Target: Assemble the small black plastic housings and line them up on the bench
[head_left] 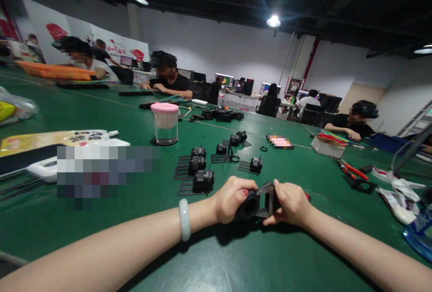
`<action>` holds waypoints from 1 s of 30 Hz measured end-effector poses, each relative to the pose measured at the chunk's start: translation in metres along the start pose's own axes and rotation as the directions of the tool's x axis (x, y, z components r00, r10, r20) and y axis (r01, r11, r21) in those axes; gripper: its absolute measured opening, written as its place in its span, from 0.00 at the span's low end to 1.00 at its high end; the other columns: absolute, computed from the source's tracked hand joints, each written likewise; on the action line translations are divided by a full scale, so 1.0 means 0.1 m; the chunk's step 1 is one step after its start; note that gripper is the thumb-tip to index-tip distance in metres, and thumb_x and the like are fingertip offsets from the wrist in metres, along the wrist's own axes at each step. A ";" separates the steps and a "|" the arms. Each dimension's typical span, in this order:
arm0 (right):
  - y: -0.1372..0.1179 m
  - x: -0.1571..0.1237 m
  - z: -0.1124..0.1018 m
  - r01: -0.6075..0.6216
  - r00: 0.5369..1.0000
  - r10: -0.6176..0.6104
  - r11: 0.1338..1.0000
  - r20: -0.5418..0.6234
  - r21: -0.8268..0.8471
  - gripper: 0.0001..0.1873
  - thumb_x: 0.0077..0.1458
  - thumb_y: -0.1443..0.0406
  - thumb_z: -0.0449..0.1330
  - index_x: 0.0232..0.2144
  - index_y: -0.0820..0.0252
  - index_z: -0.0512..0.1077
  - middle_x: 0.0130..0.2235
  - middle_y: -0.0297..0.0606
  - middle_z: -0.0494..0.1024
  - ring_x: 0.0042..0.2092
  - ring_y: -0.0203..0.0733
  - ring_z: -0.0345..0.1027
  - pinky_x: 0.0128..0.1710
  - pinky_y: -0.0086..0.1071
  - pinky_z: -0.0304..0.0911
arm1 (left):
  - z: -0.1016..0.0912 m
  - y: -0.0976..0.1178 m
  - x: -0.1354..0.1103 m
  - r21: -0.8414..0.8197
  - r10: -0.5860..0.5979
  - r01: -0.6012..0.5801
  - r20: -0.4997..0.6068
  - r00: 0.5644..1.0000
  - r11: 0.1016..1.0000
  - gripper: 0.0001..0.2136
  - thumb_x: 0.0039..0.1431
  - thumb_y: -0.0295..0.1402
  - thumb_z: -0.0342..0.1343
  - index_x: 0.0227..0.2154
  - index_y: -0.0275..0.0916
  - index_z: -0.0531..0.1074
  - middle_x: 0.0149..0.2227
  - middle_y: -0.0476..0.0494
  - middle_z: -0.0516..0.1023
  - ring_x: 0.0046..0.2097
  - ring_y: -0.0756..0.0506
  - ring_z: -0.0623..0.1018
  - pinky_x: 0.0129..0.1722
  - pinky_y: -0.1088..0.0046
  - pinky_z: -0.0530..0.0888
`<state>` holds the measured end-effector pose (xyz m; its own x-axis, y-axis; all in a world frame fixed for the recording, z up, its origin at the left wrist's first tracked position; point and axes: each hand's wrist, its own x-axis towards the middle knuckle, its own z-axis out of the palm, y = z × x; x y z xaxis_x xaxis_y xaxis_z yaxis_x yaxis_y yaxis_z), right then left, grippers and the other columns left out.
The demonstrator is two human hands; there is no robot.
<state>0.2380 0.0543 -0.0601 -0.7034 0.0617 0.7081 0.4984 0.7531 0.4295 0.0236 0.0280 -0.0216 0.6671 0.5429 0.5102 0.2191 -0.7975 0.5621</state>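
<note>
Between my two hands, just above the green table (216,260), is a black plastic part (266,203) with a round opening at its left end and a rectangular window beside it. My left hand (234,199) is closed around the round end, thumb on top. At the other end my right hand (293,203) pinches the part's edge. A small red tip shows behind my right hand; what it belongs to is hidden. Beyond my left hand stand several similar black parts with slatted plates, the nearest black part (203,181) among them. A small black ring (263,149) lies farther back.
A glass jar with a pink lid (165,123) stands to the left. Right of me are red-handled pliers (354,170), a small box (328,146), a roll of tape (383,174) and a blue bottle (420,233). Several people work across the table.
</note>
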 end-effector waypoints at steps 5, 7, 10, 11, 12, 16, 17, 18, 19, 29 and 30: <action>0.00 0.00 0.00 -0.005 1.000 0.005 1.000 -0.004 -0.005 0.44 0.43 0.44 0.47 0.51 0.76 0.46 0.26 0.45 0.69 0.27 0.42 0.64 0.23 0.33 0.60 | 0.00 0.02 0.00 0.037 0.011 -0.010 -0.016 1.000 0.999 0.25 0.54 0.44 0.26 0.26 0.32 0.64 0.21 0.46 0.64 0.24 0.51 0.63 0.24 0.76 0.60; 0.00 -0.01 0.00 -0.003 1.000 0.003 1.000 -0.009 -0.009 0.44 0.43 0.44 0.47 0.50 0.76 0.46 0.26 0.45 0.69 0.27 0.43 0.64 0.23 0.33 0.60 | 0.00 0.03 0.00 0.055 0.022 -0.021 -0.018 1.000 0.998 0.25 0.54 0.44 0.26 0.25 0.32 0.63 0.21 0.46 0.64 0.24 0.51 0.63 0.24 0.76 0.60; 0.00 -0.02 0.01 0.003 1.000 -0.003 1.000 -0.018 -0.017 0.46 0.42 0.44 0.48 0.51 0.76 0.46 0.25 0.44 0.69 0.27 0.43 0.64 0.22 0.34 0.60 | -0.01 0.05 0.00 0.093 0.039 -0.037 -0.018 0.999 0.995 0.24 0.53 0.44 0.26 0.25 0.32 0.63 0.21 0.45 0.64 0.24 0.50 0.63 0.24 0.75 0.60; 0.00 -0.02 0.02 0.005 1.000 -0.006 1.000 -0.023 -0.018 0.46 0.41 0.43 0.48 0.51 0.76 0.45 0.24 0.43 0.68 0.26 0.43 0.63 0.22 0.34 0.60 | -0.01 0.05 0.00 0.106 0.045 -0.042 -0.018 0.999 0.993 0.24 0.53 0.44 0.26 0.25 0.33 0.63 0.21 0.45 0.64 0.24 0.50 0.63 0.24 0.75 0.60; 0.00 -0.02 0.02 0.008 1.000 -0.008 1.000 -0.030 -0.020 0.47 0.41 0.43 0.48 0.51 0.76 0.45 0.24 0.43 0.68 0.26 0.43 0.63 0.22 0.34 0.60 | -0.01 0.06 0.00 0.120 0.050 -0.047 -0.020 0.999 0.992 0.24 0.53 0.44 0.27 0.25 0.33 0.63 0.22 0.45 0.64 0.24 0.50 0.63 0.24 0.75 0.60; 0.00 -0.02 0.01 0.007 0.999 -0.008 1.000 -0.054 -0.024 0.46 0.41 0.44 0.49 0.51 0.76 0.44 0.23 0.41 0.67 0.24 0.40 0.62 0.21 0.32 0.59 | 0.01 0.07 -0.01 0.169 0.070 -0.065 -0.023 0.997 0.983 0.23 0.53 0.43 0.27 0.27 0.33 0.63 0.23 0.43 0.65 0.26 0.49 0.65 0.25 0.75 0.62; 0.00 -0.01 0.01 0.008 0.998 -0.009 1.000 -0.058 -0.024 0.46 0.41 0.45 0.50 0.51 0.75 0.44 0.23 0.40 0.67 0.24 0.40 0.61 0.21 0.32 0.58 | 0.01 0.07 -0.01 0.180 0.076 -0.071 -0.023 0.997 0.981 0.24 0.53 0.43 0.26 0.27 0.33 0.63 0.23 0.43 0.65 0.26 0.49 0.65 0.26 0.75 0.62; -0.01 -0.01 0.01 0.010 0.998 -0.011 1.000 -0.061 -0.023 0.46 0.41 0.45 0.50 0.51 0.75 0.44 0.22 0.39 0.67 0.24 0.40 0.61 0.21 0.32 0.58 | 0.01 0.07 -0.01 0.191 0.082 -0.076 -0.023 0.996 0.979 0.24 0.54 0.43 0.26 0.27 0.33 0.63 0.24 0.43 0.66 0.26 0.49 0.65 0.26 0.74 0.63; -0.01 -0.01 0.00 0.012 0.998 -0.014 1.000 -0.065 -0.023 0.46 0.41 0.45 0.50 0.51 0.75 0.44 0.22 0.39 0.67 0.24 0.40 0.61 0.21 0.31 0.58 | 0.01 0.08 -0.01 0.200 0.088 -0.081 -0.022 0.996 0.976 0.24 0.54 0.43 0.26 0.27 0.33 0.63 0.24 0.43 0.66 0.26 0.49 0.65 0.26 0.74 0.63; -0.01 -0.02 0.02 0.047 0.993 -0.049 0.999 -0.103 -0.028 0.44 0.42 0.46 0.50 0.50 0.73 0.41 0.23 0.37 0.64 0.22 0.38 0.58 0.21 0.32 0.56 | 0.02 0.14 -0.04 0.231 0.119 -0.115 -0.006 0.993 0.966 0.19 0.49 0.39 0.34 0.38 0.33 0.60 0.28 0.42 0.68 0.28 0.47 0.68 0.27 0.72 0.66; -0.01 -0.02 0.02 0.054 0.993 -0.056 0.998 -0.101 -0.021 0.44 0.43 0.46 0.51 0.50 0.73 0.40 0.23 0.37 0.64 0.22 0.37 0.57 0.21 0.32 0.56 | 0.02 0.14 -0.04 0.230 0.117 -0.113 -0.004 0.993 0.967 0.20 0.48 0.39 0.35 0.41 0.32 0.58 0.28 0.42 0.68 0.28 0.47 0.68 0.27 0.72 0.66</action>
<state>0.2380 0.0550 -0.0627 -0.6755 -0.0470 0.7358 0.4702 0.7412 0.4790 0.0256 0.0140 -0.0169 0.6856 0.4466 0.5749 0.2999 -0.8929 0.3359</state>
